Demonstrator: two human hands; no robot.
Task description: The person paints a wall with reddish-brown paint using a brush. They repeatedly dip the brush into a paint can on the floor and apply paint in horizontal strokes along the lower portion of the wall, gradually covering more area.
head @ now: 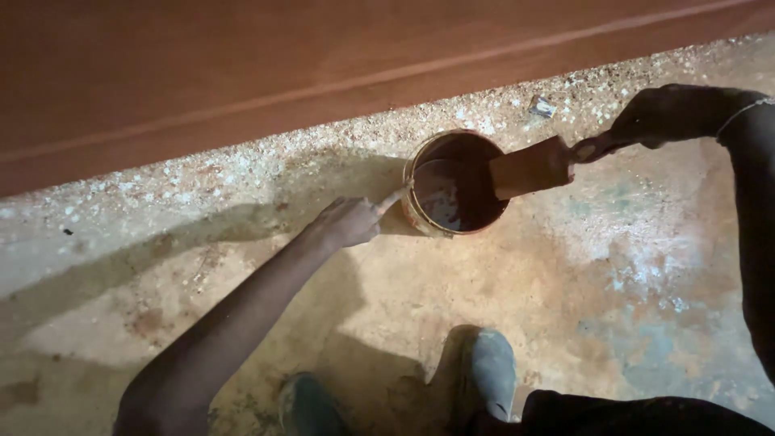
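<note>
Biggest thing here is the reddish-brown wooden panel (282,56) filling the whole top of the frame, with a thin groove line running up toward the upper right. Below it is the concrete floor (500,299), pretty stained and blotchy, with a strip of pale sawdust (242,165) scattered along the panel's lower edge.

At the bottom middle you can see the person's shoes, one grey-blue shoe (488,367) and a darker one (311,408) to its left, both on the floor.

Centre of the frame, slightly up, sits the round paint tin (452,184), open, with dark brown liquid inside and brown smears round the rim. It stands on the floor just below the sawdust strip.

The left hand (347,222) comes in from the lower left, fingers mostly curled in, with one finger stretched out and touching the tin's left side near the rim. It's not wrapped around anything.

The right hand (666,117) is at the upper right, fingers closed tight around the handle of a wide flat brush (533,165). The brush head is coated brown and hangs over the right side of the tin's opening. There's a thin bracelet (739,117) on that wrist.

Smallest bit: a little grey scrap (542,106) lying in the sawdust above the brush.
</note>
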